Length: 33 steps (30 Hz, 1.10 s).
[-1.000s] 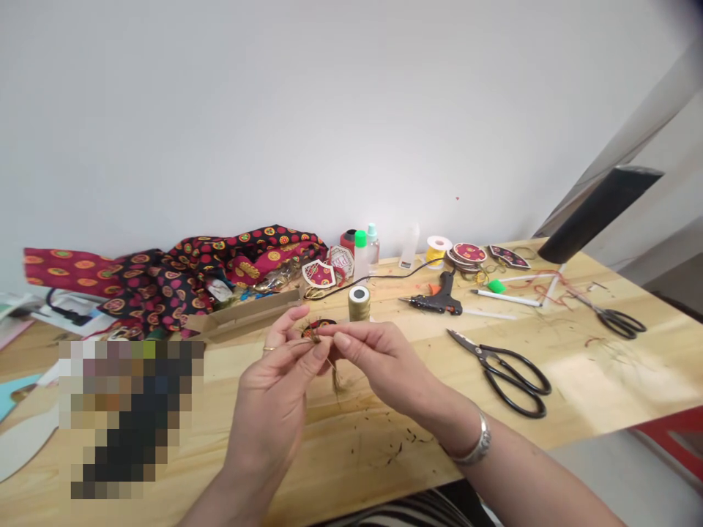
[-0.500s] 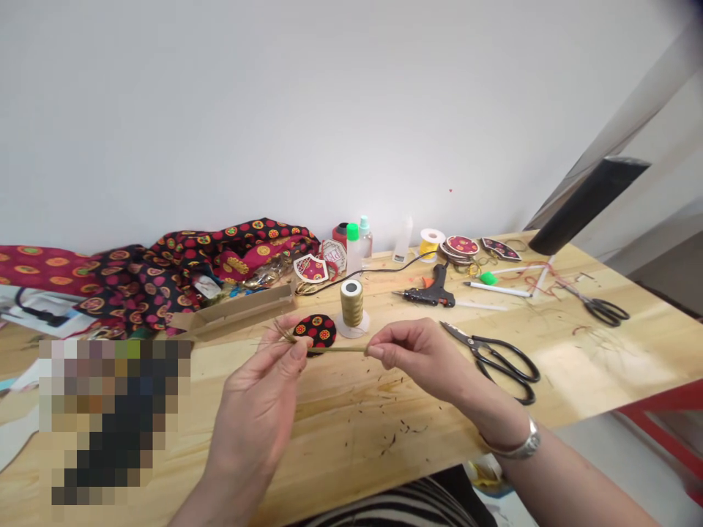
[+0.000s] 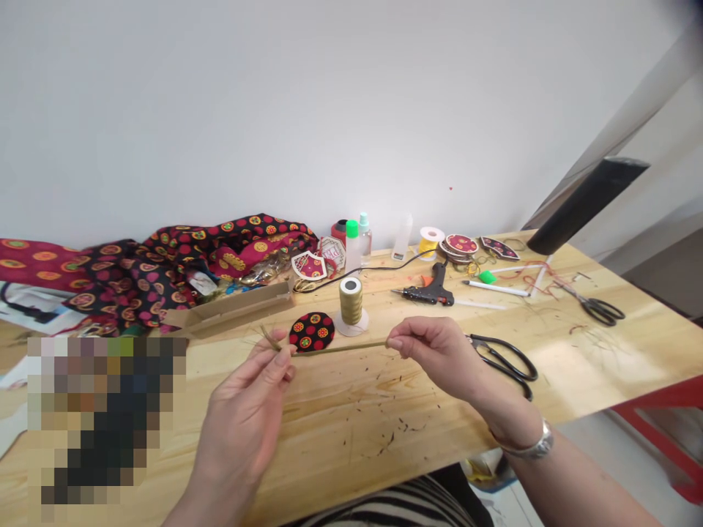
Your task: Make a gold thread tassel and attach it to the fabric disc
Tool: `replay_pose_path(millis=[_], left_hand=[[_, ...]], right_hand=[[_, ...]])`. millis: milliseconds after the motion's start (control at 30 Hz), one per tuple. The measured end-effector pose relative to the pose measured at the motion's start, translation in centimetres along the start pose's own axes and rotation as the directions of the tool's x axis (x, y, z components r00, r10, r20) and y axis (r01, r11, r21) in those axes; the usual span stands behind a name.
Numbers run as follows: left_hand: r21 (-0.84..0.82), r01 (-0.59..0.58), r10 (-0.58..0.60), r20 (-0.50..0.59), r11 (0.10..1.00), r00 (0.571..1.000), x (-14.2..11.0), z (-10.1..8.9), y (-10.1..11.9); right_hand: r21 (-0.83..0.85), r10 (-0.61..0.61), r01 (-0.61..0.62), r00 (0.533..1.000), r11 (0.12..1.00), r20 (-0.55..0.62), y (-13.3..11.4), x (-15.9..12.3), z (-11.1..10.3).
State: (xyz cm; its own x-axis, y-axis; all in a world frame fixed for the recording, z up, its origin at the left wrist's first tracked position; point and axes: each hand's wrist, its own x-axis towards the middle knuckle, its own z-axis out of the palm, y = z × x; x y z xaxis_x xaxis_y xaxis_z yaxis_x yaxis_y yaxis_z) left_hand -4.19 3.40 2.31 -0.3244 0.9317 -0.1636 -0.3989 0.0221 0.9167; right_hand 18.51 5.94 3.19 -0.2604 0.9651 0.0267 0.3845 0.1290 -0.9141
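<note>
Wooden worktop (image 3: 329, 432) below; left hand (image 3: 247, 406) and right hand (image 3: 439, 359), in closed pinches, hold thread bundle (image 3: 340, 348) taut between them: probably light, soft, fray-prone; best gripped near ends.

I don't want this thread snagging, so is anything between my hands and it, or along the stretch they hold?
Nothing visible stands in the way: your left hand and right hand pinch the thread directly. Just beyond it lies the round patch, nearer your left hand; whether thread and patch touch is unclear.
</note>
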Motion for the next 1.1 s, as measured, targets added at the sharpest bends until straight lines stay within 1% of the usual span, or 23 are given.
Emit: replay_pose_path(millis=[67,100,133,167,200,233,267,300,333,367,400,433,467,533,567,633,667,700,767,833,933,1000,1100], left_hand=[[0.029,0.042,-0.043,0.027,0.999,0.999,-0.1,-0.7,0.0],[0.082,0.076,-0.081,0.057,0.994,0.995,0.0,-1.3,0.1],[0.175,0.126,-0.146,0.102,0.976,0.984,0.0,-2.0,0.2],[0.314,0.164,-0.220,0.152,0.935,0.964,0.1,-2.8,0.5],[0.486,0.158,-0.284,0.196,0.859,0.939,0.2,-3.6,0.8],[0.658,0.106,-0.334,0.232,0.746,0.914,0.3,-4.3,1.3],[0.766,0.005,-0.292,0.239,0.643,0.926,0.3,-4.8,1.8],[0.811,-0.119,-0.149,0.245,0.573,0.958,0.2,-5.0,2.3],[0.834,-0.232,0.008,0.264,0.501,0.965,0.0,-5.0,2.8],[0.825,-0.338,0.150,0.303,0.453,0.941,-0.2,-4.6,3.2],[0.788,-0.438,0.257,0.358,0.434,0.898,-0.6,-4.0,3.4],[0.727,-0.517,0.301,0.421,0.451,0.855,-0.9,-3.1,3.5],[0.667,-0.568,0.338,0.456,0.482,0.823,-1.3,-2.1,3.4],[0.579,-0.575,0.275,0.525,0.579,0.805,-1.8,0.1,2.6],[0.553,-0.547,0.228,0.541,0.629,0.810,-2.0,1.0,2.1],[0.539,-0.421,0.078,0.546,0.729,0.834,-2.1,2.3,0.9],[0.542,-0.350,-0.015,0.558,0.764,0.830,-2.1,2.6,0.4],[0.539,-0.301,-0.066,0.557,0.787,0.828,-2.1,2.7,0.0],[0.555,-0.217,-0.182,0.576,0.803,0.797,-2.0,2.6,-0.5],[0.574,-0.183,-0.241,0.582,0.798,0.777,-2.0,2.2,-0.6],[0.592,-0.167,-0.275,0.583,0.788,0.765,-2.1,1.9,-0.3],[0.595,-0.142,-0.300,0.579,0.791,0.758,-2.2,1.8,-0.1],[0.591,-0.081,-0.332,0.555,0.803,0.762,-2.1,1.8,-0.3]], right_hand=[[-0.035,-0.041,0.041,0.999,0.999,-0.001,-0.1,0.0,0.0],[-0.050,-0.061,0.061,0.998,0.997,0.003,-0.1,0.0,-0.1],[-0.064,-0.078,0.079,0.997,0.995,0.009,-0.2,0.0,-0.2],[-0.075,-0.093,0.094,0.995,0.993,0.019,-0.2,-0.1,-0.3],[-0.083,-0.106,0.109,0.994,0.991,0.033,-0.3,-0.1,-0.4],[-0.090,-0.120,0.124,0.992,0.988,0.048,-0.5,-0.1,-0.4],[-0.094,-0.133,0.138,0.989,0.986,0.066,-0.6,-0.2,-0.5],[-0.100,-0.145,0.154,0.986,0.983,0.087,-0.8,-0.2,-0.5],[-0.109,-0.160,0.172,0.981,0.979,0.107,-1.0,-0.2,-0.5],[-0.120,-0.176,0.191,0.976,0.974,0.128,-1.2,-0.2,-0.4],[-0.131,-0.194,0.214,0.969,0.968,0.151,-1.5,-0.2,-0.2],[-0.142,-0.213,0.239,0.961,0.961,0.174,-1.7,-0.3,0.0],[-0.153,-0.234,0.266,0.952,0.952,0.199,-1.9,-0.3,0.2],[-0.167,-0.272,0.315,0.932,0.934,0.239,-2.4,-0.4,0.7],[-0.174,-0.283,0.332,0.925,0.927,0.255,-2.6,-0.5,1.0],[-0.192,-0.295,0.352,0.916,0.916,0.273,-3.0,-0.6,1.3],[-0.200,-0.299,0.361,0.911,0.911,0.284,-3.1,-0.6,1.4],[-0.202,-0.303,0.372,0.904,0.906,0.302,-3.1,-0.6,1.4],[-0.203,-0.322,0.402,0.885,0.893,0.337,-3.1,-0.7,1.4],[-0.236,-0.333,0.424,0.878,0.874,0.344,-3.0,-0.6,1.4],[-0.321,-0.321,0.432,0.883,0.843,0.344,-2.8,-0.6,1.5],[-0.334,-0.312,0.437,0.876,0.835,0.367,-2.7,-0.5,1.6],[-0.336,-0.294,0.425,0.879,0.841,0.375,-2.6,-0.5,1.7]])
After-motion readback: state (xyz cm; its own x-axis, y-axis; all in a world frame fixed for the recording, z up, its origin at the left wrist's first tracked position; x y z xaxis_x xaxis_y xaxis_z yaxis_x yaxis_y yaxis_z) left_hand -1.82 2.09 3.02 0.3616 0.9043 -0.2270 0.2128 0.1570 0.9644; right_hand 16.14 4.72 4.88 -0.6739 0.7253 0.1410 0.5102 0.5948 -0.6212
